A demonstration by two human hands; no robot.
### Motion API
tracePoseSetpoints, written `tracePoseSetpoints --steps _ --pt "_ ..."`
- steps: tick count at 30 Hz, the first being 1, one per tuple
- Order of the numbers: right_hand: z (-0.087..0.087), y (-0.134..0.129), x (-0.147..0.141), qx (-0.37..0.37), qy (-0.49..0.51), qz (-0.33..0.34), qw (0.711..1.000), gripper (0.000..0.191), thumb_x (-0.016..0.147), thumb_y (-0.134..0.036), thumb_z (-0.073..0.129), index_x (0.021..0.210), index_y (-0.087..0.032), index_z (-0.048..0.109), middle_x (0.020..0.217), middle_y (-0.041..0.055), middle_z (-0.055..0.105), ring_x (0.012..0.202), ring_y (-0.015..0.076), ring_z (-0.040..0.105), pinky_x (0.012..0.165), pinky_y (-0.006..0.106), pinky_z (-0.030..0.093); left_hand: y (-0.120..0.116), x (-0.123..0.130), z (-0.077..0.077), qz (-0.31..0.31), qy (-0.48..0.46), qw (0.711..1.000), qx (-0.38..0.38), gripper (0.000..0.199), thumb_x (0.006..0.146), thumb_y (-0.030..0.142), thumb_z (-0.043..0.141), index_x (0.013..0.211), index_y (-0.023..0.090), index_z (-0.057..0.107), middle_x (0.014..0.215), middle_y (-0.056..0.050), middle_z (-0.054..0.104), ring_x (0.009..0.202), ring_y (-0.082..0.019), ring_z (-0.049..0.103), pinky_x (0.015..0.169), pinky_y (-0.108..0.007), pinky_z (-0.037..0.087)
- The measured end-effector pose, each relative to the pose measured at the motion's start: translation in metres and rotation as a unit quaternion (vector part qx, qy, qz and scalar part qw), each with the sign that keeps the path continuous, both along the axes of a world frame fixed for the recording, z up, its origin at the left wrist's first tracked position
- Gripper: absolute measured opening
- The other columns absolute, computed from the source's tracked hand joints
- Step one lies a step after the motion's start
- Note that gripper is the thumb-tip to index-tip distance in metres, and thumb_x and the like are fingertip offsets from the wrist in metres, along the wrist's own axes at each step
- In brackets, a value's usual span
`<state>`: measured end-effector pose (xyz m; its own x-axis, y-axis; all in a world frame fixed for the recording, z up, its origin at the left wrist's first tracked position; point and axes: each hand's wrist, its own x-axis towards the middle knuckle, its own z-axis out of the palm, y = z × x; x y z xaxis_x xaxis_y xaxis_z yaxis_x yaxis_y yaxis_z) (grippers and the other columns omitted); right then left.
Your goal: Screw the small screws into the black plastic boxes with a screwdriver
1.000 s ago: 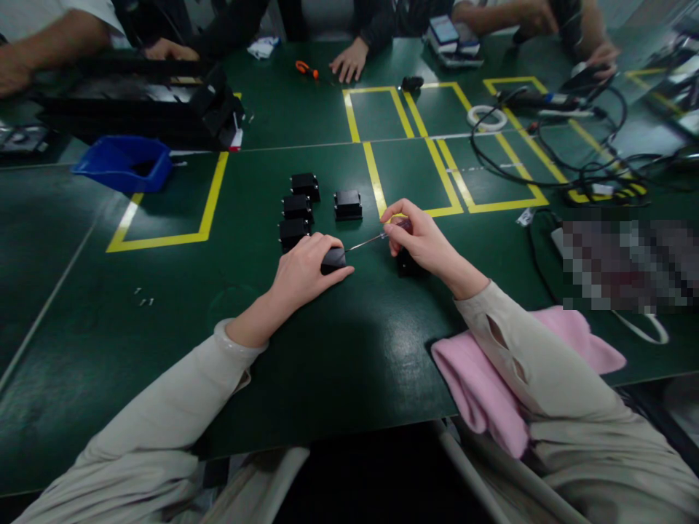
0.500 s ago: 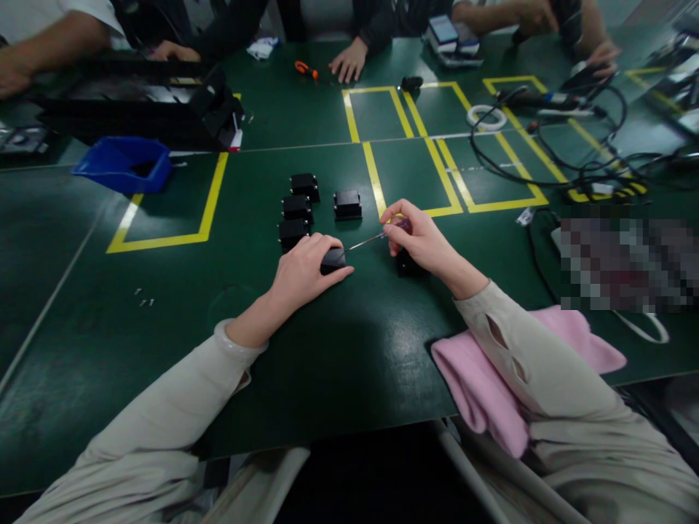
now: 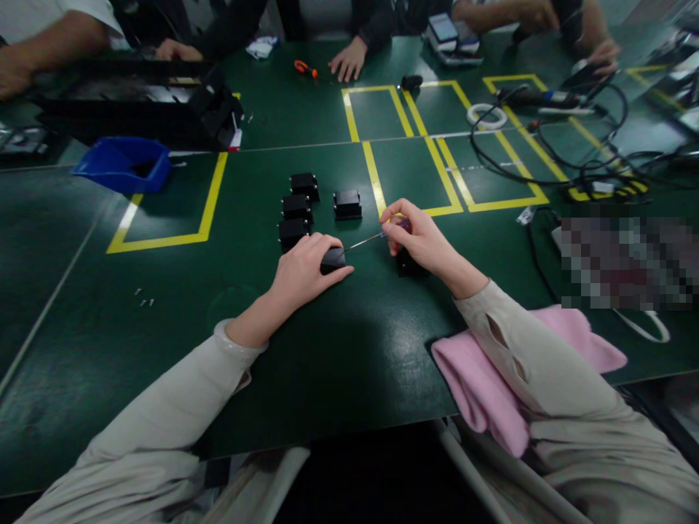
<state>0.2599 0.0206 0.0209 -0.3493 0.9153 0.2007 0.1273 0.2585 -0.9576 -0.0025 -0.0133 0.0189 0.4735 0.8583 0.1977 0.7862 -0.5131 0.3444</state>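
Observation:
My left hand (image 3: 306,271) is wrapped round a small black box (image 3: 333,260) on the green table and keeps it against the surface. In my right hand (image 3: 413,234) is a screwdriver (image 3: 365,241), held by its handle, with the thin shaft pointing left. Its tip meets the right side of the black box. Just beyond my left hand, several similar black boxes stand in a column, among them a near one (image 3: 293,231) and a far one (image 3: 304,185). Another black box (image 3: 348,204) sits apart to their right. Partly hidden under my right hand is one more black piece (image 3: 411,263).
A blue bin (image 3: 124,166) stands at the left beside a long black housing (image 3: 136,109). Small screws (image 3: 144,300) lie at the left. A pink cloth (image 3: 480,378) is under my right forearm. Cables (image 3: 546,178) lie at the right. Co-workers' hands (image 3: 350,60) rest opposite.
My hands, the black box and the screwdriver look almost unchanged. Across the table, a co-worker's hand by the long black housing has shifted slightly.

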Motion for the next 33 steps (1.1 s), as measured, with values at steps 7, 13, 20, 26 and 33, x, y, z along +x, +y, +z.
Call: tracePoseSetpoints --steps 7,13,20,26,33 --pt "-0.0019 0.0007 0.0003 0.002 0.010 0.010 1.000 0.015 0.102 -0.033 0.064 0.102 -0.023 0.053 0.057 -0.0104 0.053 0.050 0.0101 0.057 0.054 0.025 0.042 -0.0001 0.0002 0.0000 0.003 -0.007 1.000 -0.004 0.034 0.097 0.052 0.069 0.115 0.024 0.063 0.114 -0.009 0.071 0.107 -0.031 0.065 0.091 -0.043 0.053" --pt "-0.0003 0.0001 -0.0005 -0.003 0.011 0.003 1.000 0.015 0.101 -0.033 0.064 0.099 -0.022 0.054 0.056 -0.0101 0.052 0.049 0.0099 0.057 0.053 0.024 0.042 0.0005 0.0000 0.0000 -0.001 -0.004 1.000 -0.001 0.035 0.097 0.052 0.068 0.116 0.022 0.063 0.115 -0.010 0.071 0.107 -0.031 0.065 0.091 -0.044 0.053" --pt "-0.0008 0.0002 -0.0002 0.003 0.008 0.007 1.000 0.015 0.100 -0.033 0.065 0.101 -0.023 0.054 0.057 -0.0102 0.052 0.050 0.0101 0.057 0.053 0.025 0.042 0.0006 0.0002 -0.0015 -0.001 -0.003 1.000 0.005 0.034 0.097 0.051 0.068 0.115 0.023 0.063 0.114 -0.009 0.070 0.107 -0.030 0.065 0.093 -0.044 0.053" --pt "-0.0008 0.0001 0.0002 -0.006 0.002 0.007 1.000 0.017 0.101 -0.035 0.065 0.098 -0.023 0.053 0.056 -0.0101 0.050 0.049 0.0104 0.056 0.053 0.026 0.042 0.0005 0.0005 -0.0017 0.002 -0.003 1.000 0.003 0.034 0.096 0.052 0.069 0.115 0.023 0.063 0.114 -0.009 0.071 0.107 -0.031 0.065 0.091 -0.043 0.053" --pt "-0.0008 0.0006 0.0004 0.002 0.005 0.010 1.000 0.012 0.100 -0.029 0.063 0.100 -0.023 0.053 0.057 -0.0095 0.052 0.050 0.0105 0.057 0.053 0.026 0.042 0.0008 -0.0001 -0.0020 -0.002 -0.003 1.000 0.009 0.034 0.097 0.051 0.069 0.114 0.023 0.062 0.113 -0.009 0.071 0.106 -0.030 0.065 0.090 -0.043 0.053"
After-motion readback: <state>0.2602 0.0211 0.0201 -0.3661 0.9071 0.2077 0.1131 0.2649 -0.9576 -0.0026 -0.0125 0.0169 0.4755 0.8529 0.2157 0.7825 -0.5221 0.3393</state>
